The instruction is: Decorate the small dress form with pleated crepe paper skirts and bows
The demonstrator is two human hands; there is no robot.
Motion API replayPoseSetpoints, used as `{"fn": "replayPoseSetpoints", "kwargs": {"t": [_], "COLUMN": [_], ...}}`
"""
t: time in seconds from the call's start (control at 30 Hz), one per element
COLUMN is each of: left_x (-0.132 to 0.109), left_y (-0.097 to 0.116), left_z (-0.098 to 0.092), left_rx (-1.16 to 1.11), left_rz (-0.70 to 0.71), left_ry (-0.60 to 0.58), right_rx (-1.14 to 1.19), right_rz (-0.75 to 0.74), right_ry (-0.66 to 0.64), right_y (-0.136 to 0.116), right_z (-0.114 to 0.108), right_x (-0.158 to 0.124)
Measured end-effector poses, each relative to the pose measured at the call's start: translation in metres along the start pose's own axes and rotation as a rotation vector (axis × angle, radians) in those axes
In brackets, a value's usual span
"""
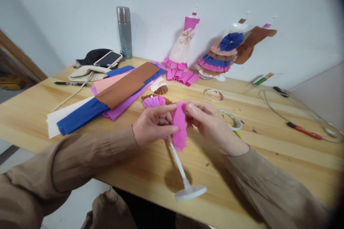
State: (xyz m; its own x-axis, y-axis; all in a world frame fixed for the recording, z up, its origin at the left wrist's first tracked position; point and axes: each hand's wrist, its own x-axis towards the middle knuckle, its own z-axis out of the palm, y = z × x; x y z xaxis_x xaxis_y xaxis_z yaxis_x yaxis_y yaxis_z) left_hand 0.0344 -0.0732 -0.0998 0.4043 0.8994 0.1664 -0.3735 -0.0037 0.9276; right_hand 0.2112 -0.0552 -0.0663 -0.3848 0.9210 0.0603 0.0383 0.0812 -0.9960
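Note:
A strip of pink crepe paper hangs between my hands, its lower edge ragged. My left hand grips it from the left, with the thumb across its front and the index finger at its top. At its upper right edge, my right hand pinches it between thumb and fingers. Behind and below them a white stand with a round base leans at a tilt. Pleated purple paper with brown ruffles shows just past my left fingers; how it joins the stand is hidden.
Crepe paper sheets lie at left, beside a phone and a flask. Paper-dressed mini mannequins stand along the wall. Tape rolls, a green-handled tool and a corded red-handled tool lie at right.

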Motion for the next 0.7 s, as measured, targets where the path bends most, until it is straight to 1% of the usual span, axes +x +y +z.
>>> {"fn": "replayPoseSetpoints", "kwargs": {"t": [0.1,0.2,0.27,0.37,0.43,0.5,0.57,0.63,0.7], "left_x": [-0.002,-0.003,-0.004,-0.005,-0.005,-0.004,-0.002,-0.002,-0.002], "left_y": [0.000,0.003,0.006,0.010,0.011,0.011,0.010,0.010,0.012], "left_z": [0.003,0.005,0.005,0.003,0.003,0.003,0.004,0.006,0.009], "left_rx": [0.024,0.009,0.004,0.049,0.064,0.059,0.075,0.145,0.204], "left_rz": [-0.028,-0.057,-0.063,-0.028,-0.016,-0.032,-0.050,-0.046,-0.049], "left_ry": [-0.043,-0.102,-0.112,-0.024,0.036,0.053,0.032,0.020,0.007], "right_rx": [0.012,0.008,0.012,0.001,-0.046,-0.132,-0.181,-0.093,0.095], "right_rz": [-0.003,-0.007,-0.015,-0.060,-0.135,-0.224,-0.264,-0.214,-0.093], "right_ry": [0.123,0.160,0.176,0.216,0.237,0.239,0.223,0.202,0.170], "right_y": [-0.002,-0.003,-0.002,-0.003,-0.004,-0.007,-0.008,-0.008,-0.006], "right_z": [0.006,0.007,0.007,0.007,0.010,0.013,0.017,0.018,0.018], "right_x": [-0.001,-0.001,-0.002,-0.004,-0.006,-0.008,-0.009,-0.010,-0.009]}}
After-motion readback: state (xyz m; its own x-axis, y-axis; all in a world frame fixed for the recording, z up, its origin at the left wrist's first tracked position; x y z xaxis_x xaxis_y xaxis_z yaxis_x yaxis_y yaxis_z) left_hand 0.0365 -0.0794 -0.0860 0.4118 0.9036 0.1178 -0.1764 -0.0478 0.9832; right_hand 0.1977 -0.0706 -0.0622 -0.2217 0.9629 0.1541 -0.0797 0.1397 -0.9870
